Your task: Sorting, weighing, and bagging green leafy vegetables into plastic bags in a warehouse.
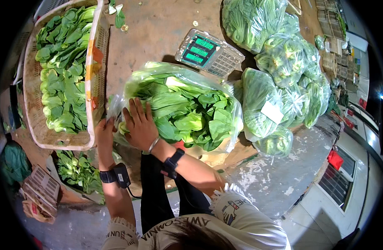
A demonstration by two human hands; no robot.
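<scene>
In front of me lies a clear plastic bag (231, 139) filled with leafy green bok choy (189, 121). My right hand (140, 127) rests flat on the left end of the greens, fingers spread, at the mouth of the bag. Just left of it, my left hand (104, 128) is closed, its fingers pinching the loose edge of the bag. A digital scale head (208, 53) with lit green displays and a keypad stands just beyond the bag.
At left stands a large pale plastic crate (91, 89) with more bok choy. Several filled bags of greens (258, 100) are piled at right. Loose bok choy (76, 168) sits in a container below the crate. Scraps of leaf (119, 16) lie on the brown tabletop (158, 25).
</scene>
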